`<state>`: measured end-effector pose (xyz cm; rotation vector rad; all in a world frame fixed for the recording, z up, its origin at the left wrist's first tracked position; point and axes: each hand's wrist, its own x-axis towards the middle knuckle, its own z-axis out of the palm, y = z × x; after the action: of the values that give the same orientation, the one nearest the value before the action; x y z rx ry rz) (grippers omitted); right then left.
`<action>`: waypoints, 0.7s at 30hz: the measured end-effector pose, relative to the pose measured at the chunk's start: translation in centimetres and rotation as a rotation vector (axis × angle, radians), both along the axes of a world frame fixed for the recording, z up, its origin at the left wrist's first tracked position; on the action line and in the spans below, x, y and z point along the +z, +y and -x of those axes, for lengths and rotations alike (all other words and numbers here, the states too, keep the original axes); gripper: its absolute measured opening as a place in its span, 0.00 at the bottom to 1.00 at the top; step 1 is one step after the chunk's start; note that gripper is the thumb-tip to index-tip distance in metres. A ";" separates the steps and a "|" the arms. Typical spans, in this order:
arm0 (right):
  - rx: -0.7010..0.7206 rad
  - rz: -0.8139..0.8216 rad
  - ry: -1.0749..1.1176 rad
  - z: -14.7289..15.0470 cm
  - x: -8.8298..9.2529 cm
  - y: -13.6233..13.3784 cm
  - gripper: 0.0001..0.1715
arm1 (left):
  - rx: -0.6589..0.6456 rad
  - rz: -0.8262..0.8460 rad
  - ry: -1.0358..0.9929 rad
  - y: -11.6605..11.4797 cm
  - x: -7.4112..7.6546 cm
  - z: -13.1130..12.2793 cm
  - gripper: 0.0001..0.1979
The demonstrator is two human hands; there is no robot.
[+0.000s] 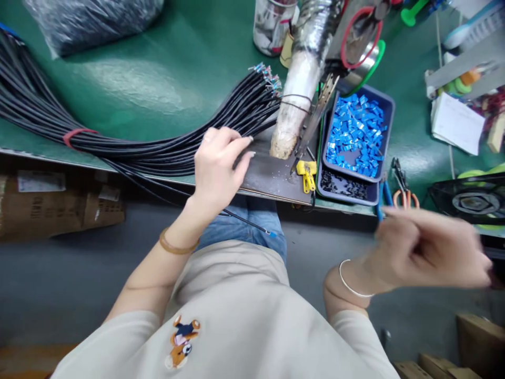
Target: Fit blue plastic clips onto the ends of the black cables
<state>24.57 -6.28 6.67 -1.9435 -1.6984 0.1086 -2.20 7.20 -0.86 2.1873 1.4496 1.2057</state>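
Green tabletop (213, 31), black cables (153, 151) (red-banded).

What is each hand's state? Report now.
Left hand: partly open, thumb and index apart, at the black cables.
Right hand: curled, blurred; cannot tell if holding anything.

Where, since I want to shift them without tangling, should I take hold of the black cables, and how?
Probably at the red tie, coming from above with a hand curled across the cables. There they are drawn into one narrow bunch, whereas they fan out toward their wire ends. The left hand is over the wider part, leaving the tie free.
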 end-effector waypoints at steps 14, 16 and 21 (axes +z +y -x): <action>-0.128 0.125 -0.308 -3.8 -4.8 6.5 0.15 | 0.074 0.106 0.394 4.0 0.7 -1.1 0.12; -0.146 0.138 -0.313 -3.6 -4.7 6.6 0.16 | 0.091 0.072 0.408 4.3 0.7 -1.0 0.12; -0.133 0.148 -0.295 -3.9 -4.7 6.7 0.17 | 0.082 0.088 0.500 3.5 1.1 -1.1 0.13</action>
<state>28.44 0.43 2.01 -2.2684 -1.7795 -0.1102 -1.08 10.65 0.26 2.4996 1.7465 0.6162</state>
